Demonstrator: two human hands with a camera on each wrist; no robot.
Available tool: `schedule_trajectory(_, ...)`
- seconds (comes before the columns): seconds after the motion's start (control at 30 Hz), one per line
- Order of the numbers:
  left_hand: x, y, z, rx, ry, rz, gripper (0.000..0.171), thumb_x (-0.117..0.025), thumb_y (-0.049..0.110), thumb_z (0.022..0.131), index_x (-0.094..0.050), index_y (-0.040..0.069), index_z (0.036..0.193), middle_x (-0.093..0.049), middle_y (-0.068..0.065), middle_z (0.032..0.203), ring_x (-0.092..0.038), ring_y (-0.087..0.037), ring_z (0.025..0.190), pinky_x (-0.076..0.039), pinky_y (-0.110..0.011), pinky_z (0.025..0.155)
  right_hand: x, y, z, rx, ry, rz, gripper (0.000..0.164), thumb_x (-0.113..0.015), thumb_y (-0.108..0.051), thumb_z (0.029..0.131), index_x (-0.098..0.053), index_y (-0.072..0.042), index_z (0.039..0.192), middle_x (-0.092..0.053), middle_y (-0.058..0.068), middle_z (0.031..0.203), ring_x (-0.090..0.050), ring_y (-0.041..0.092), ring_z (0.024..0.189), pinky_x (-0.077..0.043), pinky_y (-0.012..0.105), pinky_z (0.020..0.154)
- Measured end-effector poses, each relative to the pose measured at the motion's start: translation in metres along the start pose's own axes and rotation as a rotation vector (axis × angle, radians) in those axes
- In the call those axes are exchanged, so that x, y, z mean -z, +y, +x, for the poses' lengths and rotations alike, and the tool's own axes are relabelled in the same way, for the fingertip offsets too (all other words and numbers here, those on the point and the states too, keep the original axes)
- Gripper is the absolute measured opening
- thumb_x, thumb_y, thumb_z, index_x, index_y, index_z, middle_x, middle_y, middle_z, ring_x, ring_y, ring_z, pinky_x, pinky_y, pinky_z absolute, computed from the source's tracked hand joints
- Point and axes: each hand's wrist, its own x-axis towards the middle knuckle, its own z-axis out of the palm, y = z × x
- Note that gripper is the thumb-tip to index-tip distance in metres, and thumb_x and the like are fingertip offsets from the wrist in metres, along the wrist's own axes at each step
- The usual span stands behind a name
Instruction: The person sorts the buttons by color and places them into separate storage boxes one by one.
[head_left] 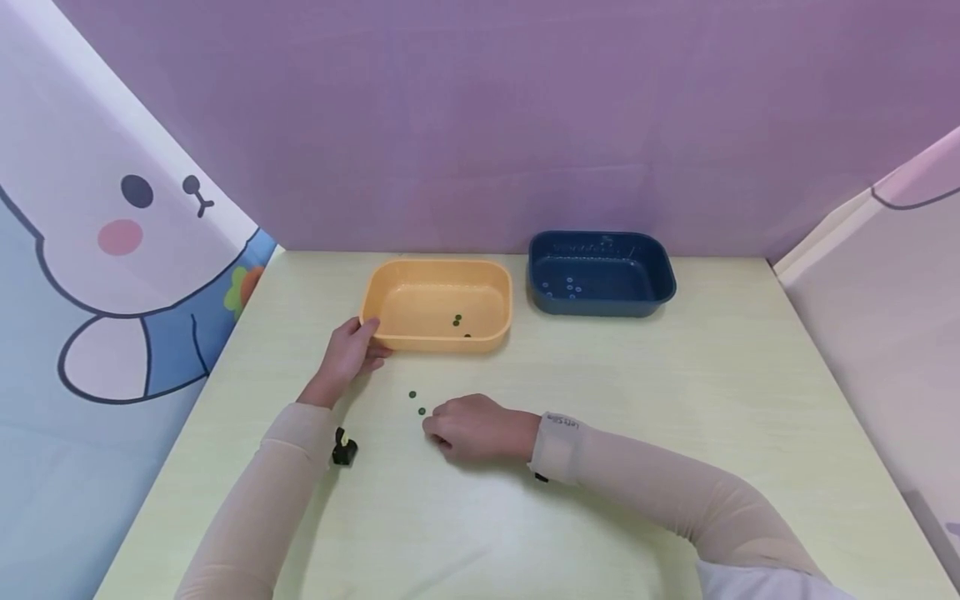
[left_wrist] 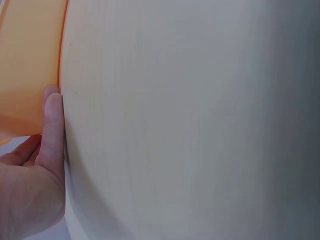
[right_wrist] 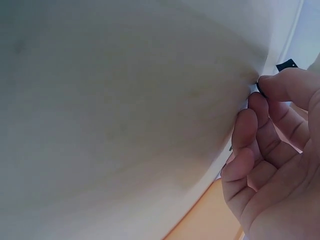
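Note:
My left hand [head_left: 351, 352] holds a yellow tray [head_left: 442, 342] by its near left corner, thumb over the rim and fingers on the outside. Several small dark green button-like discs [head_left: 458, 317] lie in that tray. Low over the table, my right hand [head_left: 471, 427] has its fingers bent; in the right wrist view its thumb and index finger pinch a small dark disc [right_wrist: 260, 89] close to the surface. Two more green discs, one nearer [head_left: 422, 411] and one farther [head_left: 412, 394], lie on the table just left of that hand.
A dark blue tray [head_left: 600, 307] stands at the back right, with several small blue ring-like discs [head_left: 570, 287] inside. A black camera block [head_left: 344, 450] sticks out beside the left sleeve. Behind the table hangs a purple cloth [head_left: 480, 125].

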Motion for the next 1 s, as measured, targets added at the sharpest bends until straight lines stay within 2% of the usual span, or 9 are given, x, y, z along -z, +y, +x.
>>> schedule_trajectory(0.27, 0.000, 0.000, 0.003, 0.010, 0.005, 0.016, 0.060, -0.041, 0.048, 0.106, -0.040, 0.008, 0.150, -0.065, -0.020, 0.118, -0.069, -0.024, 0.098, -0.059, -0.029, 0.081, 0.000, 0.000, 0.000, -0.009, 0.004, 0.030, 0.019, -0.061, -0.009, 0.097, -0.061, -0.019, 0.082, -0.046, -0.009, 0.071, -0.042, 0.006, 0.065, -0.034, 0.018, 0.057)
schedule_trajectory(0.43, -0.001, 0.001, 0.003, 0.024, 0.006, 0.017, 0.061, -0.041, 0.049, 0.106, -0.038, 0.008, 0.152, -0.065, -0.019, 0.119, -0.069, -0.023, 0.099, -0.058, -0.028, 0.082, 0.003, 0.001, -0.001, -0.024, 0.008, 0.054, 0.016, -0.062, -0.011, 0.098, -0.065, -0.020, 0.085, -0.051, -0.010, 0.075, -0.046, 0.005, 0.068, -0.038, 0.018, 0.059)
schedule_trajectory(0.63, 0.000, 0.000, 0.002, 0.009, 0.005, 0.013, 0.060, -0.042, 0.049, 0.106, -0.040, 0.008, 0.151, -0.065, -0.020, 0.118, -0.068, -0.023, 0.097, -0.059, -0.029, 0.080, 0.007, 0.007, 0.000, -0.058, 0.024, 0.095, 0.013, -0.063, -0.013, 0.098, -0.070, -0.021, 0.091, -0.055, -0.013, 0.082, -0.050, 0.004, 0.073, -0.042, 0.017, 0.063)
schedule_trajectory(1.0, -0.001, 0.000, 0.002, -0.001, 0.000, 0.012, 0.062, -0.042, 0.050, 0.106, -0.039, 0.008, 0.151, -0.065, -0.018, 0.117, -0.068, -0.023, 0.097, -0.059, -0.029, 0.082, 0.028, 0.023, 0.001, -0.111, 0.117, 0.191, 0.013, -0.062, -0.011, 0.098, -0.070, -0.018, 0.090, -0.058, -0.011, 0.084, -0.054, 0.006, 0.077, -0.046, 0.021, 0.072)
